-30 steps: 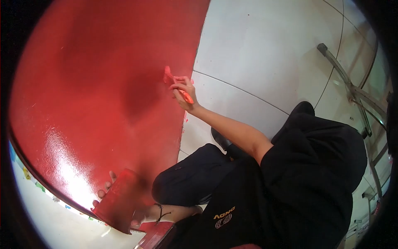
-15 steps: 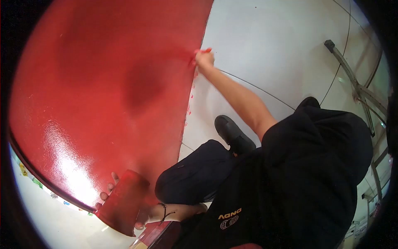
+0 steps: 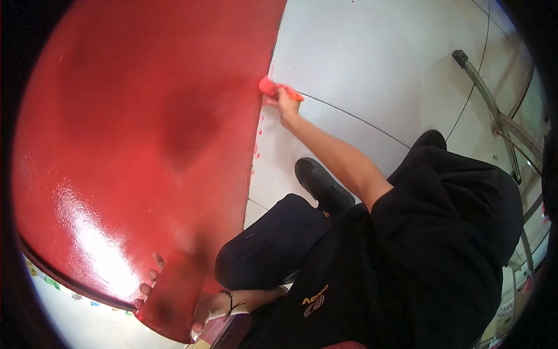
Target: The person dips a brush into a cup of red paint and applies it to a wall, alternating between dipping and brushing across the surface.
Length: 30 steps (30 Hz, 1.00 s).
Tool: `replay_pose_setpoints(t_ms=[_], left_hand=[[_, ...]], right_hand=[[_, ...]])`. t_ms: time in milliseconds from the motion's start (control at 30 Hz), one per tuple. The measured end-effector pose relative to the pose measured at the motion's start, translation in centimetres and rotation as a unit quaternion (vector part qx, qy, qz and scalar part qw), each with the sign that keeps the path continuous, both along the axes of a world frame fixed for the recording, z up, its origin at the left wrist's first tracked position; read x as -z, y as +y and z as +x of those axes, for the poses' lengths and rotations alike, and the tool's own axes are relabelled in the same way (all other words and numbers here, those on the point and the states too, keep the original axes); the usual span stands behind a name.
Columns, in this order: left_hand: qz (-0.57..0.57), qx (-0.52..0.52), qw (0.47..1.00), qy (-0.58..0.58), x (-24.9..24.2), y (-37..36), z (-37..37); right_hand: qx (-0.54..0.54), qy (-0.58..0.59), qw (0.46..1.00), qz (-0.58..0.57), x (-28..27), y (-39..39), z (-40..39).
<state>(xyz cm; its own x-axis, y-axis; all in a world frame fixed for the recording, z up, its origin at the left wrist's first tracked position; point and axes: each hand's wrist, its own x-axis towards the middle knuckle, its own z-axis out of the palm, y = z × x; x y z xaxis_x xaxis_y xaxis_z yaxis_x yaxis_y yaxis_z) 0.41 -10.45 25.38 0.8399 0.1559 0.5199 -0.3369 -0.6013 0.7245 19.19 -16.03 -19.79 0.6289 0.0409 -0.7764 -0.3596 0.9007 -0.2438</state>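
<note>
My right hand is closed around a paintbrush with an orange handle and a wet red head. The brush head is at the right edge of a large red painted surface, where it meets the pale tiles. At the bottom left, my left hand grips a red-coated paint container, with fingers on its far side and the thumb on the near side. The container is tilted, and its inside looks dark red. A dark cord bracelet circles the left wrist.
White floor tiles lie right of the red surface, with small red paint spots along the border. My dark shoe and bent knee are close to that edge. A metal-legged stand is at the right.
My right hand and the brush have come slightly down the edge, and the brush head now shows more plainly. The container in my left hand sits a little lower in view.
</note>
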Motion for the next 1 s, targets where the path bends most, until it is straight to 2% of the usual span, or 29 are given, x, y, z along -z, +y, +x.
replay_pose_setpoints(t_ms=[67, 133, 200, 300, 367, 433, 500, 533, 600, 700, 767, 867, 933, 967, 1000], left_hand=[[-0.006, 0.039, 0.999, 0.004, -0.3, 0.0, 0.3], [0.002, 0.036, 0.999, 0.0, -0.3, 0.0, 0.3], [0.011, 0.032, 0.999, -0.004, -0.2, -0.3, 0.4], [0.027, -0.026, 0.999, -0.019, -0.4, -0.9, 0.4], [0.014, -0.013, 1.0, -0.021, -0.3, -0.9, 0.2], [0.005, -0.002, 1.0, -0.016, -0.5, -0.5, -0.4], [-0.005, 0.011, 1.0, -0.015, -0.4, -0.4, -0.6], [0.028, -0.018, 0.999, -0.018, -0.4, -0.7, -0.5], [0.06, -0.049, 0.997, -0.022, -0.4, -0.7, -0.6], [0.051, -0.006, 0.999, -0.009, -0.4, -0.3, -0.2], [0.045, 0.008, 0.999, 0.008, -0.4, -0.3, 0.0], [0.032, 0.039, 0.999, 0.0, -0.2, -0.5, 0.8], [0.054, 0.035, 0.998, 0.004, -0.4, -0.3, 0.7], [0.078, 0.03, 0.997, 0.003, -0.3, -0.3, 0.9], [0.077, 0.03, 0.997, 0.004, -0.3, -0.5, 1.1]], right_hand=[[-0.021, 0.045, 0.999, -0.013, -0.8, 2.0, -2.1], [-0.036, 0.058, 0.998, -0.014, -1.9, 2.6, -2.3], [-0.035, 0.147, 0.987, 0.051, -2.6, 2.7, -1.7], [-0.023, 0.192, 0.976, 0.101, -4.1, -0.2, 3.4], [-0.003, 0.153, 0.982, 0.114, -2.5, -1.7, 7.4], [0.075, 0.151, 0.979, 0.117, -3.5, -5.4, 11.1], [0.096, 0.061, 0.989, 0.096, -0.8, -8.0, 14.3], [0.094, 0.062, 0.989, 0.096, -0.7, -9.1, 14.7], [0.175, -0.054, 0.981, 0.056, -0.8, -10.7, 15.5], [0.125, -0.081, 0.985, 0.083, -1.0, -9.2, 12.3], [0.095, -0.013, 0.991, 0.092, -2.0, -6.1, 8.2], [0.031, 0.027, 0.986, 0.164, -0.3, -0.2, 0.8], [-0.017, 0.076, 0.989, 0.122, -1.8, 1.9, -3.5], [-0.063, 0.115, 0.982, 0.137, -2.8, 2.2, -4.9], [-0.062, 0.116, 0.982, 0.136, -2.2, 2.6, -4.8]])
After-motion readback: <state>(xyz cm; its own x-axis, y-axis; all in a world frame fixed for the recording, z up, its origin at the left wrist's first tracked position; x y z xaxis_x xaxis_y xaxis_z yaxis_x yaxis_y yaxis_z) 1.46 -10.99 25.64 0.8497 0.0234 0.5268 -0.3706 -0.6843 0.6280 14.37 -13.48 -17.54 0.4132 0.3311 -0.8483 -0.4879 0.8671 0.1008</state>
